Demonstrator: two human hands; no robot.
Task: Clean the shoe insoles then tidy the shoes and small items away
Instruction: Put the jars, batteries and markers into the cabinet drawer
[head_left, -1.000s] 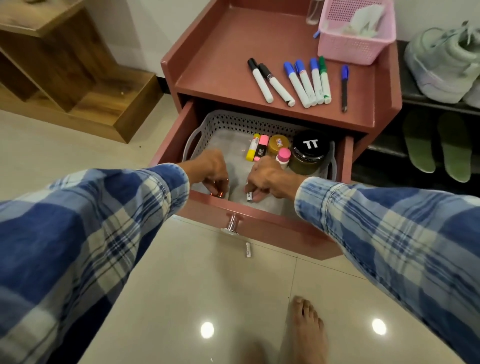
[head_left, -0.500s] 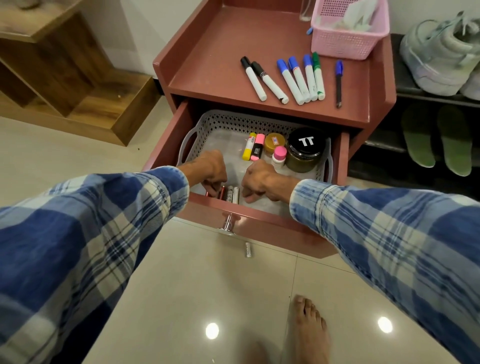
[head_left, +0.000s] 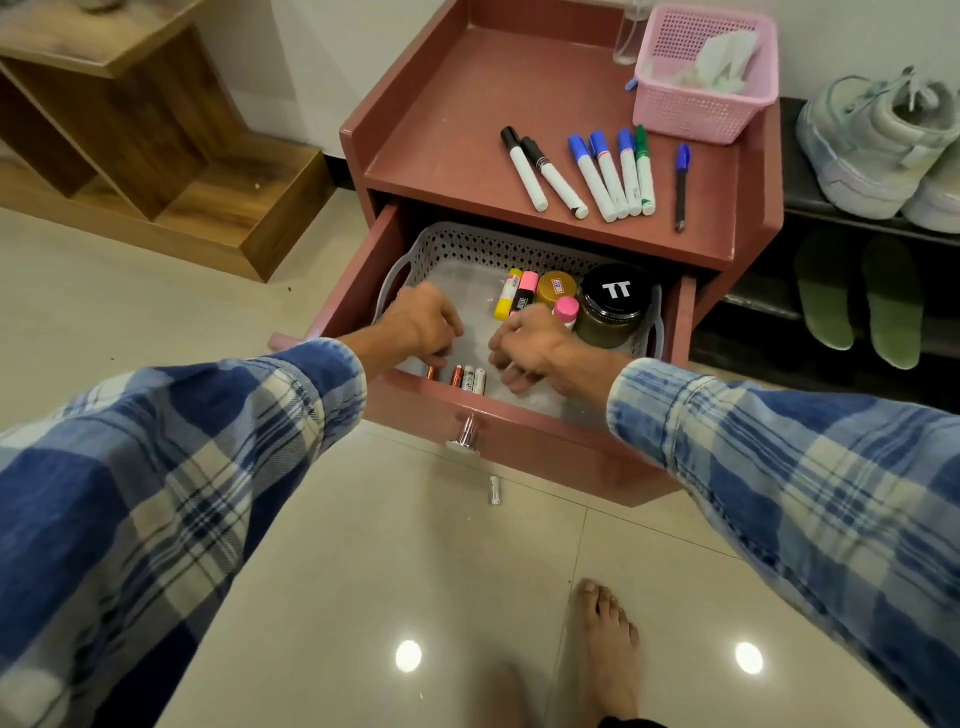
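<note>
The red cabinet's drawer (head_left: 519, 441) stands pulled out with a grey perforated basket (head_left: 467, 244) inside. Three batteries (head_left: 468, 378) lie side by side at the basket's near edge. My left hand (head_left: 423, 325) reaches in with curled fingers and pinches an orange battery (head_left: 431, 372) just left of that row. My right hand (head_left: 524, 348) hovers to the right of the row, fingers loosely bent toward the basket floor, holding nothing I can see. One more battery (head_left: 495, 490) lies on the floor tile below the drawer knob (head_left: 464, 434).
Highlighters (head_left: 517, 293), a black-lidded jar (head_left: 615, 304) and small bottles fill the basket's back right. Markers (head_left: 597, 174), a pen and a pink basket (head_left: 701, 109) sit on the cabinet top. Pale sneakers (head_left: 872, 140) and green insoles (head_left: 857, 296) are on the right rack. Wooden shelf (head_left: 156, 156) left.
My right hand set its battery down in the row and has drawn back to the right. My left hand stays at the row's left end. The camera moved slightly closer.
</note>
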